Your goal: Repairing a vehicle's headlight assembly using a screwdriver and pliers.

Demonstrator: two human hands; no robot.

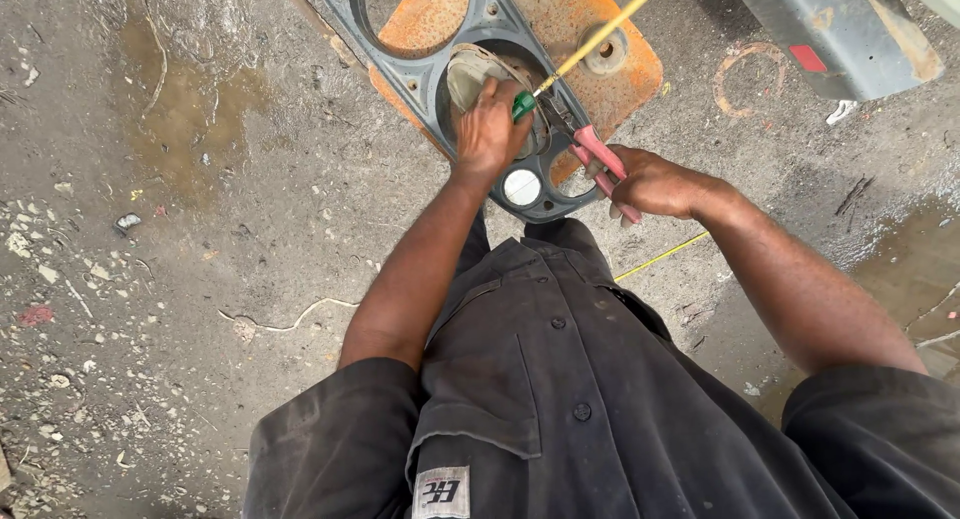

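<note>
Gripping red-handled pliers (600, 164), the right hand (655, 182) works while the left hand (490, 129) clasps a half-hidden green-tipped tool (524, 105).

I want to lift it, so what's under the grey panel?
The grey panel lies on a rusty orange plate, which shows through its openings. What lies beneath the plate, and under the left hand, is covered.
</note>
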